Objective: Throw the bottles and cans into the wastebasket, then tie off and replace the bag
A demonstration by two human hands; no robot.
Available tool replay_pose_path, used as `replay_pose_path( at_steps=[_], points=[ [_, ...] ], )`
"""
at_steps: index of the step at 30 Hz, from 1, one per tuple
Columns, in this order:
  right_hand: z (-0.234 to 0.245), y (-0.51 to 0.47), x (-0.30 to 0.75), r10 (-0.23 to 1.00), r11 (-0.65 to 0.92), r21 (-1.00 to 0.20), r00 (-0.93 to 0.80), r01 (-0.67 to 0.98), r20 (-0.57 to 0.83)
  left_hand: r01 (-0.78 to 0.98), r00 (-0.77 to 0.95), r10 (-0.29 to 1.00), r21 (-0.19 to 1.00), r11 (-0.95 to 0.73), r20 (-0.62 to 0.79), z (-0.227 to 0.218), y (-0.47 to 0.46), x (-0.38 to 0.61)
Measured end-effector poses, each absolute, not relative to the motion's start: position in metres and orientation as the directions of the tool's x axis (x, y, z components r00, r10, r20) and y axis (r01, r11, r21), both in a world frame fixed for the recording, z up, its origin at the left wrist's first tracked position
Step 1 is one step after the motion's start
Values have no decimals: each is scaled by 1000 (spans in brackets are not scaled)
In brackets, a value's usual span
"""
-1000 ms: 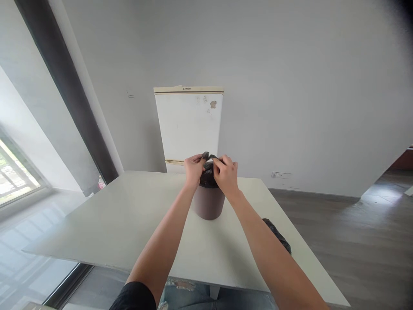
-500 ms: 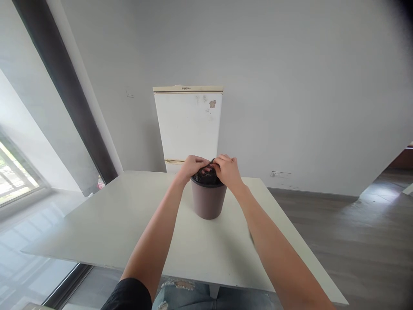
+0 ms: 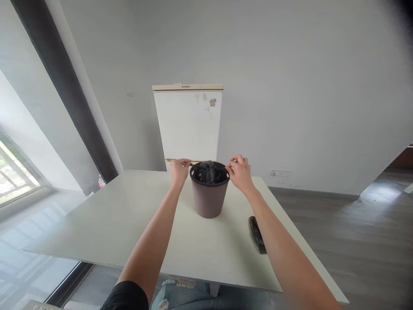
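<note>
A small brown bin (image 3: 209, 199) stands on the white table (image 3: 122, 224), towards its far side. A black bag (image 3: 208, 171) sits bunched inside it, and a black edge runs round the rim. My left hand (image 3: 179, 170) pinches the rim's black edge on the left side. My right hand (image 3: 240, 172) pinches the same edge on the right side. Both hands are closed in a pinch, one at either side of the bin.
A black roll (image 3: 256, 234) lies on the table under my right forearm, near the right edge. A white fridge (image 3: 187, 125) stands against the grey wall behind the table. A window is at the far left, wooden floor at the right.
My hands were together over the bin's middle, gripping the bunched bag. They have moved apart to opposite sides of the rim, and the bag now sits down inside.
</note>
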State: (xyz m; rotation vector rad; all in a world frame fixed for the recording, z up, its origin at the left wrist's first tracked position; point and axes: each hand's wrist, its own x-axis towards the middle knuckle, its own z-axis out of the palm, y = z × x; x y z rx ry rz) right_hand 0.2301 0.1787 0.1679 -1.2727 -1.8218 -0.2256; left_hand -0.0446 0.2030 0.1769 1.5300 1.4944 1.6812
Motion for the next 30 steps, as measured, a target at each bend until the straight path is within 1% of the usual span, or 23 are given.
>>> replay_pose_path(
  at_steps=[6,10,13,15,18,20,23,26,28,30],
  points=[
    [145,178,257,692,403,-356,-26,843,721,454,-341,818,843,-288,463,161,208,-55],
    [139,178,264,693,387,-371,-1,844,721,485,-368,800,832,-269,473,158,206,-57],
    [138,178,266,700,385,-417,34,823,713,485,-368,793,828,-282,485,159,202,-59],
    [143,176,264,694,434,-476,54,765,718,477,-358,786,822,-310,504,163,199,-59],
    [159,170,251,686,567,-562,33,602,727,464,-321,776,805,-370,543,178,192,-53],
    [173,167,235,692,619,-607,18,498,721,424,-267,773,790,-442,576,192,185,-42],
    [188,168,206,737,637,-680,-26,363,676,335,-147,764,758,-559,628,212,175,-18],
    [194,176,181,776,629,-738,-137,245,616,273,-38,767,745,-609,641,224,166,6],
    [193,183,172,785,620,-759,-168,198,597,244,-1,773,750,-615,635,227,164,15],
    [193,188,167,801,598,-786,-149,159,579,230,-9,751,732,-641,661,225,163,15]
  ],
)
